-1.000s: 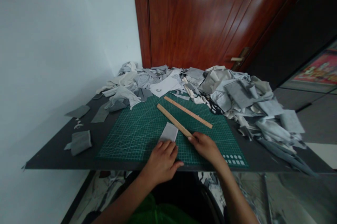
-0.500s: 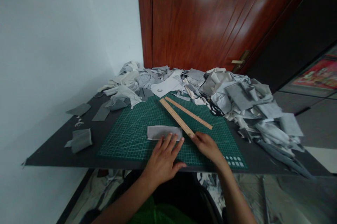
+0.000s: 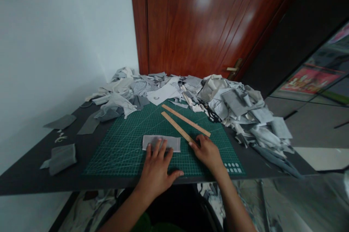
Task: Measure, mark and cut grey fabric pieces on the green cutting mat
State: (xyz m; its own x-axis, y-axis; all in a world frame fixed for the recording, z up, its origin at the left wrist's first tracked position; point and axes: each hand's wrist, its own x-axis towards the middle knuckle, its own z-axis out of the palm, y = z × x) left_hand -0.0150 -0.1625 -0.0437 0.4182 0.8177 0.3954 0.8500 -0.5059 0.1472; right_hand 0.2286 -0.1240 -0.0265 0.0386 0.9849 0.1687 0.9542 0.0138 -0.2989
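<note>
A small grey fabric rectangle (image 3: 174, 144) with pale edges lies flat on the green cutting mat (image 3: 120, 152). My left hand (image 3: 157, 170) rests its spread fingertips on the cloth, palm down, thumb out to the right. To the right of the cloth, my right hand (image 3: 208, 154) has its fingers closed on the near end of a wooden ruler (image 3: 176, 126), whose far end points away and to the left. A second wooden ruler (image 3: 188, 120) lies just beyond it on the mat, touched by neither hand.
Heaped fabric scraps (image 3: 242, 105) cover the right and back of the dark table (image 3: 29, 166). Black-handled scissors (image 3: 214, 116) poke out by the heap. A white sheet (image 3: 162, 94) lies behind the mat. A folded grey cloth (image 3: 62, 158) sits at left, before a wall and wooden door (image 3: 188, 25).
My view has shifted to the right, so everything sits further left in the picture. The held ruler's near end has moved a little away from the cloth, with my right hand on it.
</note>
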